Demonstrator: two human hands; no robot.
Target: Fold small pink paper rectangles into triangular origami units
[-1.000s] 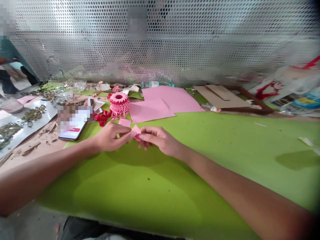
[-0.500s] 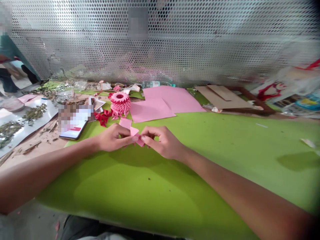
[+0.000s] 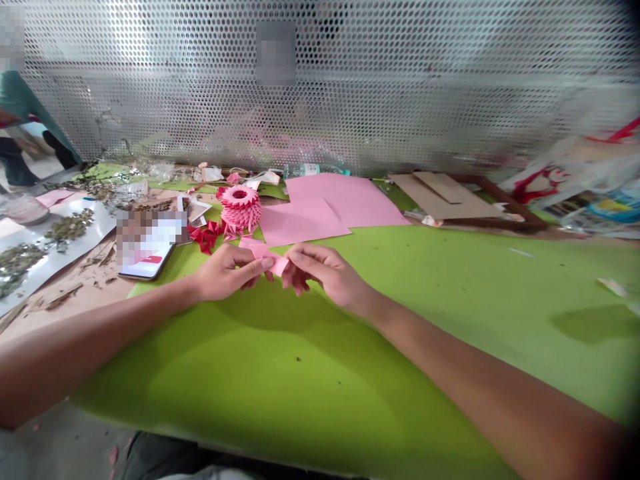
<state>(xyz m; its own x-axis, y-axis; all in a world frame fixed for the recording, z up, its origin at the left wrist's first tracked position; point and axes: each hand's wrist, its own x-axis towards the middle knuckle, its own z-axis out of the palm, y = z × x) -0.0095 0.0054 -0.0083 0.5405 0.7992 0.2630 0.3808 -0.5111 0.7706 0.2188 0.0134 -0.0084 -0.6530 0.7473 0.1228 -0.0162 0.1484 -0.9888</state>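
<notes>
A small folded pink paper (image 3: 278,264) is pinched between the thumb and fingers of my left hand (image 3: 231,272). My right hand (image 3: 327,272) has its thumb and fingertips at the paper's right end, closed on it. Just beyond my left hand, another small pink piece (image 3: 246,243) lies on the green surface, partly hidden. Behind it stands a ring-shaped stack of folded pink paper (image 3: 241,210), with red folded pieces (image 3: 206,235) to its left. Large pink sheets (image 3: 305,221) lie behind my hands.
A phone (image 3: 147,247) lies left on brown board near dried leaves (image 3: 70,227). Cardboard pieces (image 3: 445,195) and a plastic bag (image 3: 545,177) are back right. A perforated metal panel (image 3: 380,87) rises behind the green table (image 3: 310,400). A person (image 3: 30,120) is at far left.
The pink paper has turned and now lies flatter, pointing down to the right. My right hand's fingers have shifted slightly up and spread lower under the paper's end.
</notes>
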